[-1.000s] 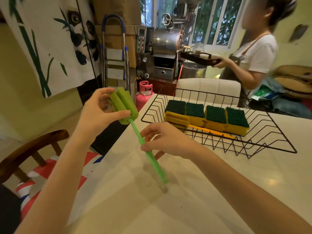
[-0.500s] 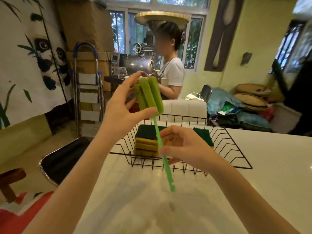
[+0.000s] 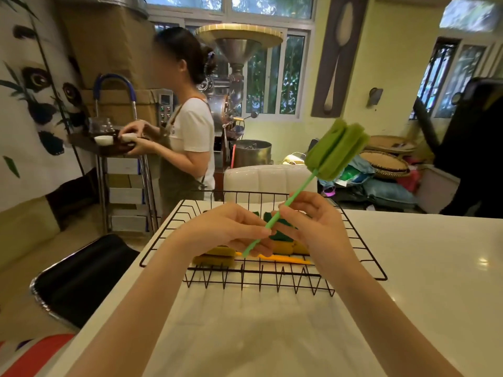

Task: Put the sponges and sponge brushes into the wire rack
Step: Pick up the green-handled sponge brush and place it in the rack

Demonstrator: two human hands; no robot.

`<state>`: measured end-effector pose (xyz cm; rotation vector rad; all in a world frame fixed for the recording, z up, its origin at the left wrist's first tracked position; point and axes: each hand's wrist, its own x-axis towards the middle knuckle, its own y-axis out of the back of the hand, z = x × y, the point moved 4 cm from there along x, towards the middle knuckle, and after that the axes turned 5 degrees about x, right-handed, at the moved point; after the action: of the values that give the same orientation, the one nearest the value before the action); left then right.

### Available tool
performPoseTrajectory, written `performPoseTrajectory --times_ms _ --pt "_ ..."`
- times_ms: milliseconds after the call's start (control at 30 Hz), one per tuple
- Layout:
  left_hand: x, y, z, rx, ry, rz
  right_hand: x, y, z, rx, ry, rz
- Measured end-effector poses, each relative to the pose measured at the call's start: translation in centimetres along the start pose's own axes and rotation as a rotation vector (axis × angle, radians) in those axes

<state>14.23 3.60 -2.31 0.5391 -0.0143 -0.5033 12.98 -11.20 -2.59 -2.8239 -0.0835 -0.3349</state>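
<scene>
A green sponge brush (image 3: 336,149) tilts up to the right over the black wire rack (image 3: 168,217); its thin green handle runs down-left. My left hand (image 3: 231,229) pinches the handle's lower end. My right hand (image 3: 315,227) grips the handle a little higher. The sponge head is free, above the rack's far right corner. Yellow sponges with green tops (image 3: 217,257) lie in the rack, mostly hidden behind my hands. A yellow-orange brush handle (image 3: 283,258) lies across the rack floor.
The rack stands on a white table (image 3: 422,268). A person in a white shirt (image 3: 190,137) carries a tray beyond the table's far left. A white chair back (image 3: 261,178) is behind the rack, a black chair (image 3: 81,273) to the left.
My left hand left the sponge head and now holds the handle's lower end. The brush swung so its head points up to the right. The person with the tray moved left.
</scene>
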Motion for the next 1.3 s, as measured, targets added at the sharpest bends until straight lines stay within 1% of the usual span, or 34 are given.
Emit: performPoseTrajectory --times_ms 67,133,167,233,267,300,400,467,500,567,600,667,767,900,1033,1167,1300 --pt "0.5 0.0 -0.2 0.019 -0.015 0.009 0.3 0.3 0.2 -0.010 0.002 0.015" --pt "1.0 0.4 -0.3 0.048 -0.028 0.036 0.8 0.9 0.2 -0.098 -0.032 -0.007" --pt "1.1 0.7 -0.5 0.075 -0.029 0.050 1.1 1.2 0.1 -0.216 -0.056 -0.033" --pt "1.3 1.5 -1.2 0.163 -0.020 0.050 1.4 2.0 -0.3 -0.529 -0.094 -0.117" --pt "1.3 2.0 -1.7 0.222 -0.007 0.030 1.5 2.4 -0.6 -0.623 -0.088 -0.152" --pt "1.3 2.4 -2.3 0.282 0.015 -0.001 1.5 2.6 -1.2 -0.657 -0.050 -0.175" --pt "1.1 3.4 -4.0 0.395 0.098 -0.096 1.3 3.1 -3.6 -0.738 0.219 -0.203" --pt "1.0 3.8 -4.7 0.395 0.128 -0.134 1.6 3.6 -4.1 -0.926 0.321 -0.253" --pt "0.9 4.0 -4.9 0.386 0.141 -0.147 2.0 4.1 -3.7 -1.053 0.326 -0.294" --pt "0.7 4.1 -5.1 0.382 0.159 -0.173 2.7 5.2 -2.4 -1.237 0.220 -0.376" --pt "0.6 4.0 -5.2 0.394 0.159 -0.188 2.9 5.7 -1.8 -1.252 0.149 -0.403" --pt "0.7 4.0 -5.5 0.426 0.169 -0.205 3.1 6.1 -0.8 -1.187 0.047 -0.422" --pt "1.1 3.8 -6.0 0.503 0.194 -0.198 3.6 6.6 0.4 -1.199 -0.032 -0.423" --pt "1.8 3.6 -6.1 0.582 0.205 -0.155 3.7 6.7 1.8 -1.244 -0.149 -0.485" --pt "2.2 3.2 -6.0 0.637 0.208 -0.145 3.6 6.7 2.3 -1.300 -0.188 -0.527" --pt "2.2 2.0 -6.3 0.627 0.331 -0.218 3.6 6.8 2.9 -1.361 -0.203 -0.535" --pt "2.3 0.8 -6.0 0.699 0.393 -0.272 3.6 6.6 3.5 -1.390 -0.206 -0.523"
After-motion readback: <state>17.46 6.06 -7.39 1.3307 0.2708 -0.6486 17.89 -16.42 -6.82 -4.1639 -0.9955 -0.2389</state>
